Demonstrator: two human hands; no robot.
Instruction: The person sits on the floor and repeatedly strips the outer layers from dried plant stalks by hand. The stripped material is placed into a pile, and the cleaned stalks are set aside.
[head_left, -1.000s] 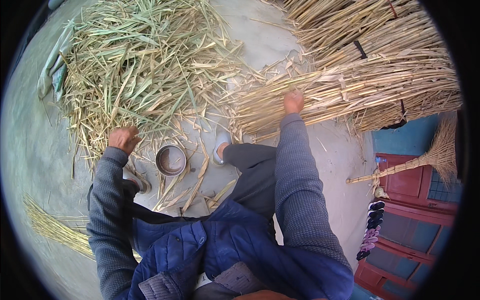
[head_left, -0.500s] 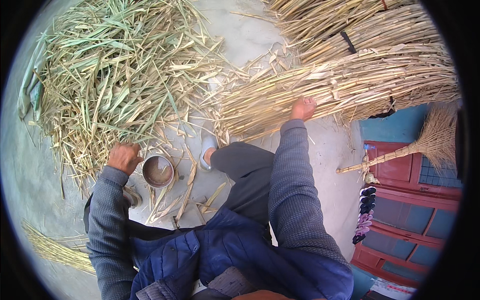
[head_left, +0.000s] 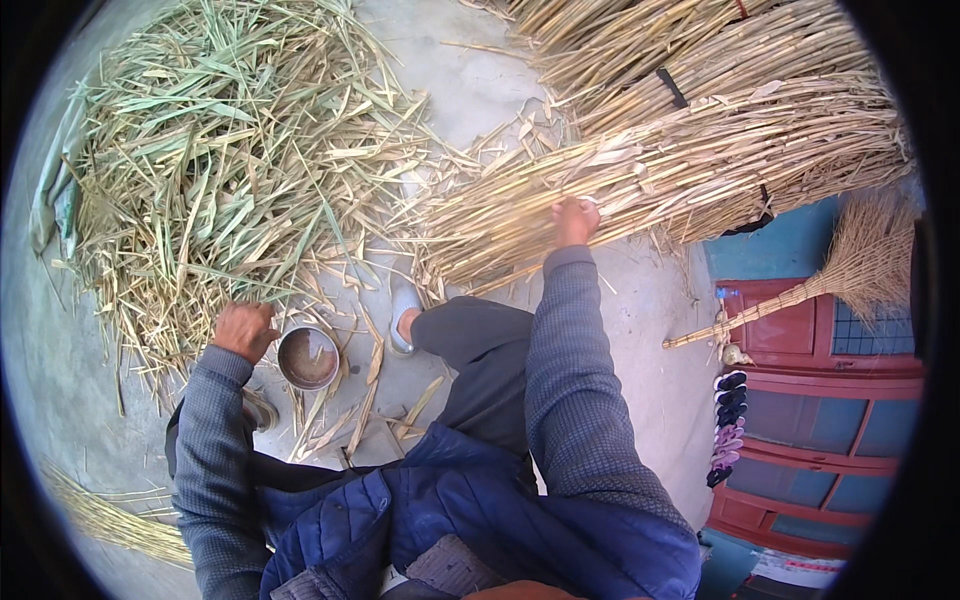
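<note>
Left hand moved nearer round bowl; right hand at slender dry stalks; fingers curled, any pinch unclear

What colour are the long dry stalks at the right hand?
The stalks are yellowish tan, best in head view.

Grey floor beside a blue wall with red-framed windows

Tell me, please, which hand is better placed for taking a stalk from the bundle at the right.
Probably the right hand: it is at the near edge of the stalk bundle, while the left hand is well away, beside the round bowl.
</note>
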